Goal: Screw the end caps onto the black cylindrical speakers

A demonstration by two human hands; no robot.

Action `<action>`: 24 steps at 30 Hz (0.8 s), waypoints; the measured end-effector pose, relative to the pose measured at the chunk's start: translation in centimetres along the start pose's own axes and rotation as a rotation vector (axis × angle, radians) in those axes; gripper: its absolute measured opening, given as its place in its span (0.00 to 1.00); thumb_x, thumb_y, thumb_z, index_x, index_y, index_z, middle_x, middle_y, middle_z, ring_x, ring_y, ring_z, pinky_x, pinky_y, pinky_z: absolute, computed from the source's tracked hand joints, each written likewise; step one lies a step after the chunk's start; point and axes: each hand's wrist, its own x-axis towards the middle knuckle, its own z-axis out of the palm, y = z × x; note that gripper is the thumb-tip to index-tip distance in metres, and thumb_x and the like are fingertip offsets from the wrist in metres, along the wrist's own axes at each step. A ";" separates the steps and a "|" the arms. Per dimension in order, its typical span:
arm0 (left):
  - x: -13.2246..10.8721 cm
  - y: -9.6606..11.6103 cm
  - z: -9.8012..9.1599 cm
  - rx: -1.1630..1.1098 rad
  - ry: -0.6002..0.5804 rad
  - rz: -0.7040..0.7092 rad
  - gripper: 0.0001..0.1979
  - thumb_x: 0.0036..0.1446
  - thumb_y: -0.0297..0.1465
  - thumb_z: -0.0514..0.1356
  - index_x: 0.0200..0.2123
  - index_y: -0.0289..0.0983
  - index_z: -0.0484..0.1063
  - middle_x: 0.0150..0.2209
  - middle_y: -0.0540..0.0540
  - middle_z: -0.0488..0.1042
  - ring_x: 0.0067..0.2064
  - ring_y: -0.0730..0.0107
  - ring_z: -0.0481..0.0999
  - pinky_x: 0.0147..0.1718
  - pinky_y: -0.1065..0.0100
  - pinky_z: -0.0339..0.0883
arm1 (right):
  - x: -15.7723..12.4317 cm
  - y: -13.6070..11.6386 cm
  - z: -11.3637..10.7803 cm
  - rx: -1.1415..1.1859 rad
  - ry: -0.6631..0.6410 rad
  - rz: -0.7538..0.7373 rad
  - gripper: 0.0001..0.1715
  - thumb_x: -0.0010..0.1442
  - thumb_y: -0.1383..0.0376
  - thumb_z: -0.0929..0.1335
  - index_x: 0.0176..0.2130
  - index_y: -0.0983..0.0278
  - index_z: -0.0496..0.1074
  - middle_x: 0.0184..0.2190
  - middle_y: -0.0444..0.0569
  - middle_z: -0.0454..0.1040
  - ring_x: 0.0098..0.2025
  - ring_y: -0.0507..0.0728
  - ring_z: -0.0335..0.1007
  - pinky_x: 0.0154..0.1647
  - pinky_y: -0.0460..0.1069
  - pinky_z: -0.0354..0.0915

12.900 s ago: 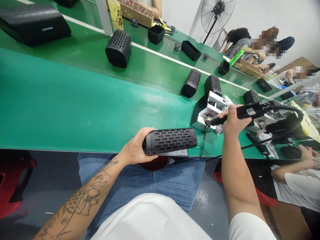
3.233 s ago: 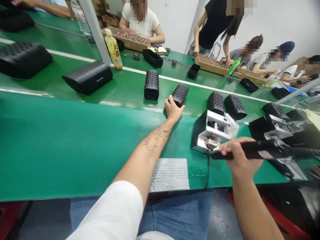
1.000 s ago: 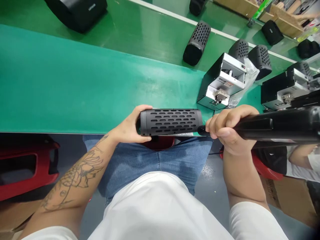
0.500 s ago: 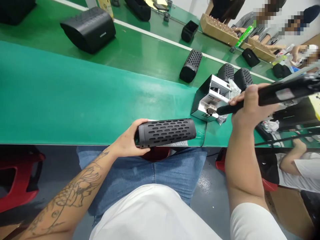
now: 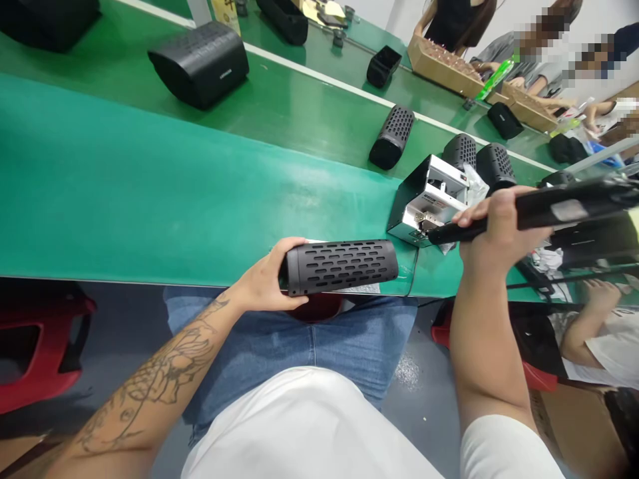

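My left hand (image 5: 264,279) is closed round the left end of a black perforated cylindrical speaker (image 5: 344,266), which lies sideways over a grey foam pad at the near edge of the green table (image 5: 124,193). My right hand (image 5: 494,229) grips a black electric screwdriver (image 5: 544,209). Its tip rests at the front of a small silver and black screw feeder box (image 5: 429,199), to the right of the speaker.
Several more black speakers lie on the conveyor behind, among them one cylinder (image 5: 392,136) and a larger box speaker (image 5: 202,63). Other people sit at cardboard trays (image 5: 439,66) across the belt. A second person's arm (image 5: 584,332) is at my right. Red stools stand below.
One second ago the screwdriver tip was at the speaker's right end. My right hand has since carried it right and up to the feeder box. My left hand keeps its hold on the speaker.
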 end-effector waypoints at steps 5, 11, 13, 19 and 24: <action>0.2 0.0 0.4 -0.021 0.021 0.017 0.62 0.56 0.39 0.85 0.88 0.48 0.62 0.81 0.34 0.79 0.76 0.35 0.89 0.75 0.44 0.87 | -5.0 -8.5 2.9 0.257 -0.304 0.116 0.17 0.73 0.44 0.88 0.47 0.49 0.88 0.24 0.34 0.77 0.16 0.55 0.67 0.21 0.55 0.77; 0.4 0.0 0.6 -0.048 0.027 0.031 0.61 0.56 0.40 0.86 0.87 0.48 0.62 0.80 0.34 0.80 0.74 0.36 0.90 0.76 0.43 0.86 | -9.0 -10.7 7.0 0.341 -0.471 0.208 0.23 0.74 0.44 0.88 0.42 0.52 0.82 0.23 0.34 0.77 0.17 0.53 0.69 0.26 0.53 0.81; 0.4 0.2 0.6 -0.047 0.019 0.019 0.61 0.55 0.40 0.86 0.86 0.48 0.62 0.79 0.34 0.80 0.73 0.36 0.90 0.75 0.43 0.87 | -9.1 -9.9 7.9 0.366 -0.474 0.217 0.23 0.73 0.47 0.88 0.40 0.53 0.81 0.23 0.35 0.78 0.17 0.53 0.70 0.26 0.52 0.81; 0.7 0.8 0.5 -0.057 0.013 -0.016 0.61 0.54 0.40 0.86 0.86 0.48 0.64 0.79 0.36 0.81 0.73 0.37 0.90 0.77 0.43 0.86 | -9.3 -8.5 8.3 0.387 -0.514 0.264 0.25 0.72 0.52 0.88 0.36 0.54 0.77 0.21 0.35 0.76 0.16 0.53 0.69 0.24 0.51 0.81; 0.8 1.0 0.5 -0.062 0.017 -0.013 0.61 0.53 0.40 0.87 0.86 0.47 0.65 0.78 0.36 0.82 0.74 0.36 0.90 0.79 0.43 0.84 | -9.5 -8.5 8.2 0.404 -0.631 0.244 0.22 0.73 0.58 0.87 0.37 0.54 0.77 0.21 0.34 0.76 0.17 0.52 0.69 0.24 0.50 0.80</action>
